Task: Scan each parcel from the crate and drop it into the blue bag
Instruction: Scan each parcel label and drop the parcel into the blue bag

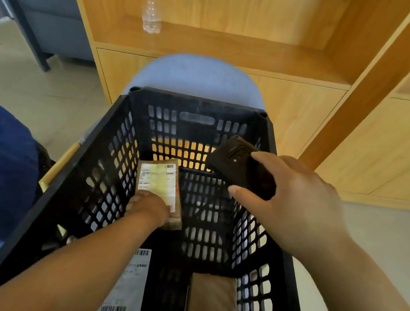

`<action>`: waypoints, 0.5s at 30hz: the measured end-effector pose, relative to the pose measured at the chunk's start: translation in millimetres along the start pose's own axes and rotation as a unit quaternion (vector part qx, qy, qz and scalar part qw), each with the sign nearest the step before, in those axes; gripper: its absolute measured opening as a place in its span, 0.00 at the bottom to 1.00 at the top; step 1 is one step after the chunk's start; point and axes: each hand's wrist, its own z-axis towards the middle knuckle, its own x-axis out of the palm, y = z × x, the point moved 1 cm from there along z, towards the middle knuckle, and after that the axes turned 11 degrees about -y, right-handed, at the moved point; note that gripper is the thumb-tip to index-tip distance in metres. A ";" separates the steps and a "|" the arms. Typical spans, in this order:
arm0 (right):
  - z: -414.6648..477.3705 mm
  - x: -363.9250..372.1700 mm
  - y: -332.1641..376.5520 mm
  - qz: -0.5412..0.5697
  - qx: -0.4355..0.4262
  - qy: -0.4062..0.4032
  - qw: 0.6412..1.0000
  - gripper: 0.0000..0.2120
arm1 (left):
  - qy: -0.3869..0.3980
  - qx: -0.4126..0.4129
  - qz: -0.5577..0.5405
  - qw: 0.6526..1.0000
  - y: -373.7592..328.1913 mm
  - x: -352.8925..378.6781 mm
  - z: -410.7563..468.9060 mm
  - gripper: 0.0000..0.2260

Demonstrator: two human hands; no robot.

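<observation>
Now, inside the crate (199, 102), toward its far left side, we note a brown labelled parcel (161, 178), label up. Our left hand (149, 210) reaches down into the crate, its grip closed over the parcel's near end. The rest of the parcel juts out beyond the knuckles toward the crate's far wall. We cannot tell whether it rests on the crate floor or is lifted clear. Our right hand (295, 202) hovers over the crate's right wall, grip wrapped round a black scanner (238, 164). Two more lie at the crate's near end: a white-labelled parcel (132, 282) under our left forearm, and a plain brown parcel (211, 303) to its right. Just left of the crate stands the blue bag (3, 164), mouth open.
</observation>
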 end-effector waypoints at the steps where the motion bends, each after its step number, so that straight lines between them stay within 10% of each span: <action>1: 0.6 1.6 -2.0 0.001 0.001 -0.001 1.000 0.31 | -0.010 -0.018 -0.006 1.000 -1.1 -1.3 -1.7 0.49; 15: -8.8 2.5 -18.9 0.017 0.038 -0.002 0.999 0.31 | 0.035 0.080 -0.201 0.976 -19.9 -5.3 -16.9 0.30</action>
